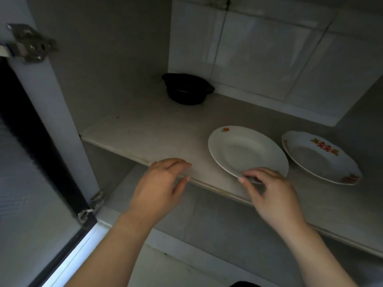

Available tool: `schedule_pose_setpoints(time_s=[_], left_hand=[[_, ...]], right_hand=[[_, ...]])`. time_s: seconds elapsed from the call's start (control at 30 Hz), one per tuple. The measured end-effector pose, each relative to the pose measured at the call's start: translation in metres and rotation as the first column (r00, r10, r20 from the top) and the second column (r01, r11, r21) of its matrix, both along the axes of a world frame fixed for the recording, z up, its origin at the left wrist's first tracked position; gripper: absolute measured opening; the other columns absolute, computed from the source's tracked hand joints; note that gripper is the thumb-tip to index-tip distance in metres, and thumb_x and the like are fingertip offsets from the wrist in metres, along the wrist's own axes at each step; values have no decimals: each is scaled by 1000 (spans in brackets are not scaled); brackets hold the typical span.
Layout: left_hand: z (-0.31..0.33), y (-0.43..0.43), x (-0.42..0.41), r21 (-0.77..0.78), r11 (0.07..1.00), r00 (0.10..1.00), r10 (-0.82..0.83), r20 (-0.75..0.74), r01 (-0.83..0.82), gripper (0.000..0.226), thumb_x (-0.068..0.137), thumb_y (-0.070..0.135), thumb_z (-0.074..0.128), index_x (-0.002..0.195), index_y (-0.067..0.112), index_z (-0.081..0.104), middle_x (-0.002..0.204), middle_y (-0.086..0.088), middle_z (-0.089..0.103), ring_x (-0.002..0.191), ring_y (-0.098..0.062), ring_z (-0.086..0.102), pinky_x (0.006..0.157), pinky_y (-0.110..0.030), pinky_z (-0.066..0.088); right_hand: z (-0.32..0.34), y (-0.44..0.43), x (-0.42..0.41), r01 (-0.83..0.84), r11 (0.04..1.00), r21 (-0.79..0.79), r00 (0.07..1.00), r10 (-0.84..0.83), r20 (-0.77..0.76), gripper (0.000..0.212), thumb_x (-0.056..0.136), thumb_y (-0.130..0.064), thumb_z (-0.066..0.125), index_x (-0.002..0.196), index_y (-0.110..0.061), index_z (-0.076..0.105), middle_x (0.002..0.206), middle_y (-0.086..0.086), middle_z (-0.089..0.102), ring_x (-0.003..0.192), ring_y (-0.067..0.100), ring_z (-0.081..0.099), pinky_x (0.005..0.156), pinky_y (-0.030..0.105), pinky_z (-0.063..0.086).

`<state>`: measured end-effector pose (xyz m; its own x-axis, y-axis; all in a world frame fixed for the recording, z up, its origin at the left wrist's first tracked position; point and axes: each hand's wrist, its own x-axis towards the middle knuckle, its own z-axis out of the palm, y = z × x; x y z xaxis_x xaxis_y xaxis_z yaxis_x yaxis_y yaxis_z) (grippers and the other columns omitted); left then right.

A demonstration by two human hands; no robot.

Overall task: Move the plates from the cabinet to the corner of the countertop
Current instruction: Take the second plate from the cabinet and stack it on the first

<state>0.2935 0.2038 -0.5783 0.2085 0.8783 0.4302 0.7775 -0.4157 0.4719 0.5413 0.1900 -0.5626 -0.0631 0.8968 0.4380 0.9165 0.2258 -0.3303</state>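
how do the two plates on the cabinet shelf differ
The left plate has a smooth round rim with one small flower; the right plate has a wavy rim and bigger red-orange flowers. The right hand touches the left plate's near edge; the right plate is untouched. Both are white, lying flat on the shelf.
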Motion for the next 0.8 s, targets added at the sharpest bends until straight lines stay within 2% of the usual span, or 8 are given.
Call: schedule_pose_setpoints(time_s=[0.13,0.27,0.37,0.53,0.67,0.8], left_hand=[[-12,10,-8,-24,1000,1000,11,12,-11,42,81,43,43,106,20,68,108,0,69,100,-22,64,86,-45,52],[-25,19,-7,-63,998,1000,-6,-9,6,45,83,46,40,109,21,67,115,-2,66,109,-23,60,92,-50,48],[-33,20,-5,-35,999,999,-3,-35,1,42,85,44,43,109,21,67,118,-5,65,112,-25,60,92,-52,48],[-39,19,-3,15,1000,999,8,-39,-8,42,86,41,43,112,18,66,119,-5,64,112,-25,57,99,-31,42],[-44,17,-3,-3,1000,1000,2,-29,-2,44,86,42,41,117,19,63,124,-5,60,119,-25,52,104,-26,34],[-46,17,-6,-17,1000,1000,-7,-30,7,44,87,42,41,120,20,60,127,-4,58,122,-24,50,104,-22,27]], right_hand=[[-4,6,-3,-11,1000,11,1000,11,11,39,82,-49,48,90,-19,71,92,-5,70,85,18,65,76,29,51],[-17,2,-4,11,998,56,1000,-11,-3,41,83,-46,47,97,-16,71,100,-1,71,92,22,65,85,37,51],[-22,0,-6,37,995,93,999,-36,-16,39,84,-43,46,97,-15,71,99,0,70,92,23,64,86,35,48],[-24,-9,-8,34,992,120,999,-30,-43,33,84,-39,48,92,-17,71,96,-3,70,89,20,63,83,34,47],[-26,-26,-7,16,993,114,1000,-15,-9,35,83,-42,50,95,-18,71,98,-5,69,93,11,55,86,29,39],[-19,-28,-7,20,997,75,1000,-20,-7,38,83,-47,48,92,-19,72,97,-8,70,92,10,59,84,30,43]])
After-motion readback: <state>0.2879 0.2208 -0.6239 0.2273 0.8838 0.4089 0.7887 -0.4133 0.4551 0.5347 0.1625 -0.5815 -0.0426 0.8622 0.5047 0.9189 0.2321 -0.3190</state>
